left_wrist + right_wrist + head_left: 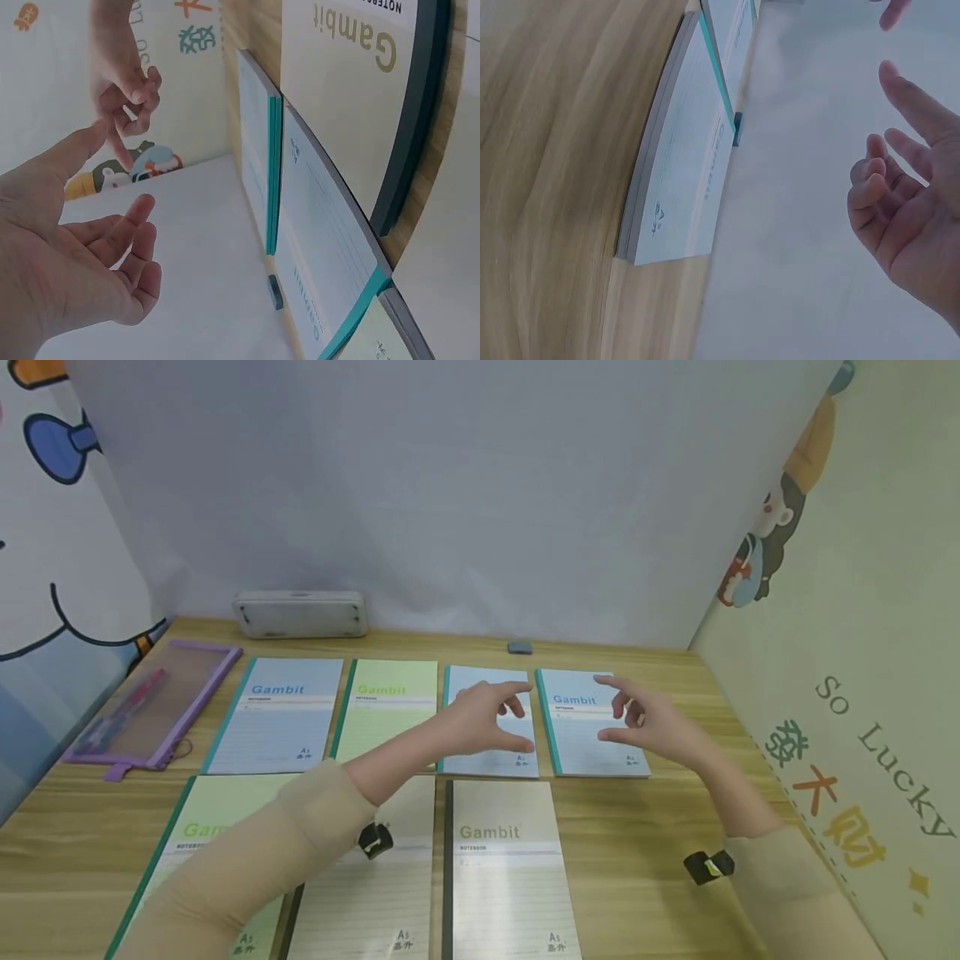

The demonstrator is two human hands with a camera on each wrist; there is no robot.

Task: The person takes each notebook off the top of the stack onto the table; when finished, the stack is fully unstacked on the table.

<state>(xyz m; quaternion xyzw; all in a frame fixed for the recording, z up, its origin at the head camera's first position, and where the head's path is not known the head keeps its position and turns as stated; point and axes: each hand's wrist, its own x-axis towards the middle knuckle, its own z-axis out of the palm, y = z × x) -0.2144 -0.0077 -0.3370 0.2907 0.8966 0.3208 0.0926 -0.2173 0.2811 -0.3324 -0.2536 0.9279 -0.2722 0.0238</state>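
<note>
My left hand [483, 718] hovers over a blue Gambit notebook [468, 766], thumb and fingers spread apart, holding nothing. Over the rightmost blue notebook [577, 747] hangs my right hand [648, 718], also with nothing between thumb and fingers. That notebook's side [649, 161] looks thick and layered in the right wrist view. Left of these two, in the back row, lie a light green notebook [390, 714] and another blue one [273, 722]. The front row has a green notebook [225, 797], partly hidden by my left sleeve, and two pale notebooks with dark spines [412, 885], [506, 885].
A purple-edged mesh pouch [191, 693] with pens inside lies at the left. At the back stand a whitish case [300, 614] and a small grey block [520, 647] by the white backdrop [450, 527]. A printed wall [847, 693] bounds the right side of the wooden table [630, 877].
</note>
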